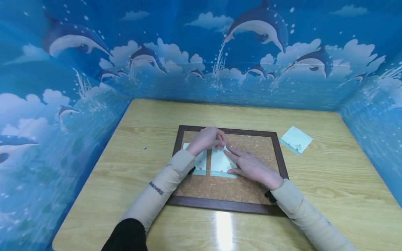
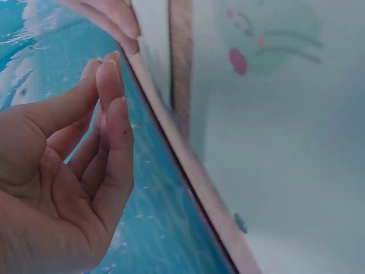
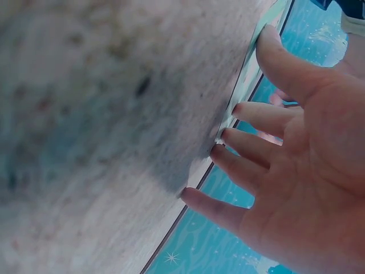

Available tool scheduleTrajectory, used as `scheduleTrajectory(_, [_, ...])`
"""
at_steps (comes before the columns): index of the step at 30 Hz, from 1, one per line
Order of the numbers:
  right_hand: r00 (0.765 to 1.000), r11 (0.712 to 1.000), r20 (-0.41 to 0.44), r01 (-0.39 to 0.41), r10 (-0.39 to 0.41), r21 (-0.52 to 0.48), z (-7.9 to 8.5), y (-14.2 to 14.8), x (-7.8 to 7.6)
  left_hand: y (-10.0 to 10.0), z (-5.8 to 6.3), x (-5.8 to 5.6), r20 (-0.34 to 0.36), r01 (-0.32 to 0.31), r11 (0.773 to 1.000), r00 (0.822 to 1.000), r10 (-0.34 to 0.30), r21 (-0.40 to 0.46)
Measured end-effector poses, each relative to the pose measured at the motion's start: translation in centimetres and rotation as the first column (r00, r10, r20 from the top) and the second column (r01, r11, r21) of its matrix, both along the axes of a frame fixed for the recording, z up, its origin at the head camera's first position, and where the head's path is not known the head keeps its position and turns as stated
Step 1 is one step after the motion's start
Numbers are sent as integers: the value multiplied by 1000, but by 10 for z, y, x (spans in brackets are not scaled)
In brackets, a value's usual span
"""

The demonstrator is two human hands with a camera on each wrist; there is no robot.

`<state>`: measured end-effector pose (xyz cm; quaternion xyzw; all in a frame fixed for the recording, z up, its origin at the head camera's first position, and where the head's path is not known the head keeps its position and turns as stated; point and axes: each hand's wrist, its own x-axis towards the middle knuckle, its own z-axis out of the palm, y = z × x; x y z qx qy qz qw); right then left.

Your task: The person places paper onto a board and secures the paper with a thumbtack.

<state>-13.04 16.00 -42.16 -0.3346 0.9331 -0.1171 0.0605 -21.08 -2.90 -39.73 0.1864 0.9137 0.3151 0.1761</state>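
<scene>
A corkboard [image 1: 216, 190] in a dark brown frame lies on the table. Two pale green note sheets are on it, a left sheet [image 1: 201, 164], partly behind the left arm, and a middle sheet [image 1: 221, 162]. My left hand [image 1: 208, 139] is above the middle sheet's top edge, thumb and fingertips pinched together on a tiny thumbtack [image 2: 100, 61], mostly hidden by the fingers. With fingers spread and fairly straight, my right hand [image 1: 252, 167] rests its fingertips on the middle sheet's right side and on the cork; the right wrist view shows this hand [image 3: 285, 148] from the palm side.
On the wooden table [image 1: 333, 167], another pale green note sheet [image 1: 296, 140] lies right of the board. A small shiny thumbtack [image 1: 144, 148] sits to its left. Dolphin-printed blue sheeting [image 1: 176, 87] surrounds the table's back and sides.
</scene>
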Motion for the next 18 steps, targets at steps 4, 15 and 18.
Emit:
scheduleTrajectory(4, [1000,1000,-3,-2,2,-4,0,0,0,5,-4,-5,47,-30,996,998,34,-79])
scheduleTrajectory(15, [999,1000,-31,-25,24,-17,1,0,-1,9,-10,-13,106,10,995,994,0,-96])
scheduleTrajectory(18, [999,1000,-35,-24,24,-15,1,-1,0,10,-9,-14,109,13,995,994,-2,-98])
